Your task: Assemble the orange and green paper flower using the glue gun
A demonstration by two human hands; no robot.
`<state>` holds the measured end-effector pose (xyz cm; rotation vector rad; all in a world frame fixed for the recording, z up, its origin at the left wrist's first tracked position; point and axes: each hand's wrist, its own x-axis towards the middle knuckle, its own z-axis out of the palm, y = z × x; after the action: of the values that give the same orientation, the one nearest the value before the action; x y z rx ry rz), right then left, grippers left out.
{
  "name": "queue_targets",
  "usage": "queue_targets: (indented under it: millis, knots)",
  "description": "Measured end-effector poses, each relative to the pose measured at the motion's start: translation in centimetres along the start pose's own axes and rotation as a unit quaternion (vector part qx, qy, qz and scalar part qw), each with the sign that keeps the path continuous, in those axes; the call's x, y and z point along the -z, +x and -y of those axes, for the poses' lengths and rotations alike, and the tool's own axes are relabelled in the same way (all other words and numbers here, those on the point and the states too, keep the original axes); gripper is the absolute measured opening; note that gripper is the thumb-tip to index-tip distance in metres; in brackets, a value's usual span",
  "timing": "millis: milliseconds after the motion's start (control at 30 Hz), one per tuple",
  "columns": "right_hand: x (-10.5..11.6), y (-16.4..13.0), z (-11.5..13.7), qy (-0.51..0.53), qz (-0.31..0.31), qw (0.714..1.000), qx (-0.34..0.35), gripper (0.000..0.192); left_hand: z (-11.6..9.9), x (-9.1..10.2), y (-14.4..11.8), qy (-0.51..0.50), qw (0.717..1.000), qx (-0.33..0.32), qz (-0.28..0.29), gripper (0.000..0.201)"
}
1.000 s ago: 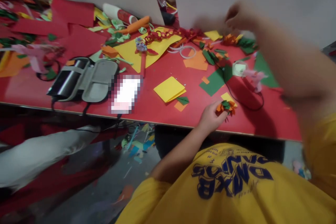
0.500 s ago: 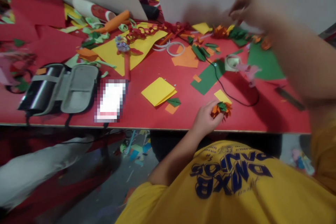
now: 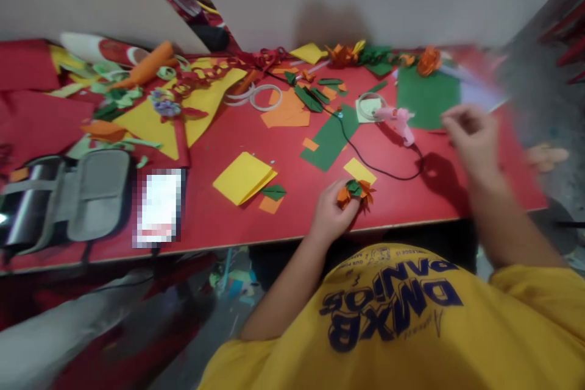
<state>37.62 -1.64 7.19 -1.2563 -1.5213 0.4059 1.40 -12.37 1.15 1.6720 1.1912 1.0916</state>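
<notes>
**Paper flower in hand, glue gun not yet picked up**

My left hand (image 3: 329, 214) pinches an orange paper flower (image 3: 355, 191) with a green leaf piece at its centre, holding it just above the near edge of the red table (image 3: 283, 219). Fingers closed around its base.

My right hand (image 3: 470, 134) hovers over the right end of the table, fingers loosely curled. It is blurred; I cannot tell whether it pinches anything small, but nothing shows in it. Nearest thing: the pink glue gun (image 3: 398, 119), lying on its side just to the left of that hand, black cord (image 3: 379, 167) looping toward the flower.

Done, as I judge: petals folded and gathered, green bit seated. Other finished orange flowers (image 3: 427, 60) sit at the far edge by the green sheet (image 3: 427, 97).

Left, likely: fixing the piece. Gun untouched.

Around: yellow folded square (image 3: 242, 178), small yellow square (image 3: 360, 169), cut green leaves (image 3: 311, 96), orange scraps, tape rings (image 3: 262, 96), open grey case (image 3: 86, 195) far left.
</notes>
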Motion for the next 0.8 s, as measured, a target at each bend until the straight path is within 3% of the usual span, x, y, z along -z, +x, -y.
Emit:
queue_targets:
  millis: [67,133,300,500,800]
  knots:
    - [-1.0,-2.5,-0.7,0.012,-0.036,0.999,0.002,0.016,0.1,0.0,-0.1,-0.002,1.0,0.02,-0.002,0.014]
    - [-2.2,-4.0,-1.1,0.013,-0.029,0.999,-0.003,0.014,0.3,0.0,-0.2,-0.008,0.999,0.042,-0.007,0.016]
    - [-4.3,-4.8,-1.4,0.01,0.082,0.996,-0.016,0.011,0.4,-0.1,-0.2,-0.064,0.996,0.06,-0.011,0.039]
    - [-4.7,-5.8,-1.0,0.003,0.166,0.986,0.018,0.011,0.5,-0.2,-0.2,-0.068,0.995,0.064,-0.016,0.043]
    - [-4.6,-5.5,-1.2,-0.006,0.179,0.984,0.023,0.012,0.4,-0.3,0.3,-0.06,0.995,0.077,0.003,0.037]
